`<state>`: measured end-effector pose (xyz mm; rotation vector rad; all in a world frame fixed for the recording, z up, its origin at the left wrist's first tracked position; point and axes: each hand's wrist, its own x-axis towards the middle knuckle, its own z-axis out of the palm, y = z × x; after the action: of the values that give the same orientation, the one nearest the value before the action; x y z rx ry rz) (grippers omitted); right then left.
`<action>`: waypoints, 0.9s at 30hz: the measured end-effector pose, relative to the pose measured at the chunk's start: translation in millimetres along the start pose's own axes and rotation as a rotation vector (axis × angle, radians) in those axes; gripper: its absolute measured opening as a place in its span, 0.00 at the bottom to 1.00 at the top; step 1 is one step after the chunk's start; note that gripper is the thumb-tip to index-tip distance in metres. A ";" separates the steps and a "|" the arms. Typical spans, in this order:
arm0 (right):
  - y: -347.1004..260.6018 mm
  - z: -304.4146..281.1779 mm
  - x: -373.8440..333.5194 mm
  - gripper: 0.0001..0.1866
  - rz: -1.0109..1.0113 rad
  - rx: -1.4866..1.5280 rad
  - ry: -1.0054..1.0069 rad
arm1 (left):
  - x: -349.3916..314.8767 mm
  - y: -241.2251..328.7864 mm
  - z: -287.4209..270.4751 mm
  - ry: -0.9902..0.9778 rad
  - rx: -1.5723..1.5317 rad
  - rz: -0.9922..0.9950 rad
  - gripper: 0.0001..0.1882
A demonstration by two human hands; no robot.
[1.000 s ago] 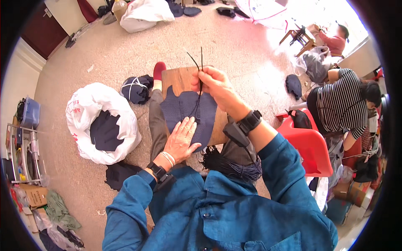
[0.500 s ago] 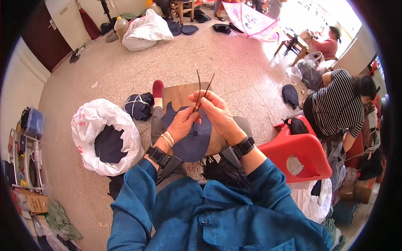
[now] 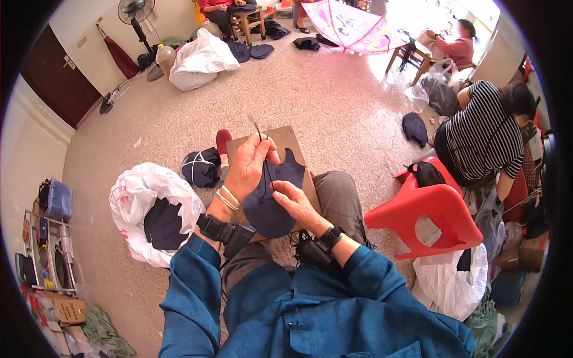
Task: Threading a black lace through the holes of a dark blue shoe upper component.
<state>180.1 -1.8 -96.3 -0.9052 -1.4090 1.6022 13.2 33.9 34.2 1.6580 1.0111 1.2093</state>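
My left hand [image 3: 250, 164] is closed in a pinch on a thin black cord [image 3: 266, 174], raised over the far part of the board. One end of the cord sticks up above its fingers, and strands hang below. Lower and to the right, my right hand [image 3: 296, 206] has its fingers bent, the tips at a hanging strand. Under both hands lies a flat dark navy fabric piece [image 3: 271, 213], on a wooden board [image 3: 277, 136] across my lap. The cord's lower part is hard to make out against the fabric.
Left of me stands a white plastic bag [image 3: 134, 185] with dark fabric inside, beside a tied dark bundle [image 3: 201, 168]. To my right are a red plastic stool [image 3: 412, 209] and a person in a striped top [image 3: 486, 131]. A white sack [image 3: 203, 59] lies farther off.
My hands, together around the two cord ends before, are now apart. The left has risen with the cord; the right has dropped lower. The fabric and board have shifted and turned a little.
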 end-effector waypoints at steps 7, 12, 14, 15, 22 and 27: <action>1.5 -0.1 -3.1 0.21 0.001 -0.032 0.020 | 3.2 7.9 -1.9 -0.041 -0.020 -0.022 0.14; 2.7 1.0 -1.2 0.20 -0.015 -0.023 0.022 | 4.0 8.2 -2.7 -0.058 -0.060 -0.038 0.15; -2.8 1.9 -0.4 0.20 -0.023 -0.019 0.031 | 3.3 6.1 -4.4 -0.062 -0.092 -0.040 0.14; -4.2 1.6 -0.3 0.20 -0.033 -0.014 0.043 | 2.2 4.7 -3.9 -0.068 -0.124 -0.041 0.14; -20.7 -3.2 20.8 0.17 -0.140 -0.021 0.050 | 9.0 14.9 -11.8 -0.033 0.109 0.029 0.17; -24.4 0.2 18.9 0.16 -0.090 0.050 0.054 | 7.3 17.2 -14.2 -0.056 0.121 0.056 0.17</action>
<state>174.5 16.6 -72.2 -0.8385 -1.3476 1.5280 3.3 37.2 55.3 1.8156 1.0267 1.1508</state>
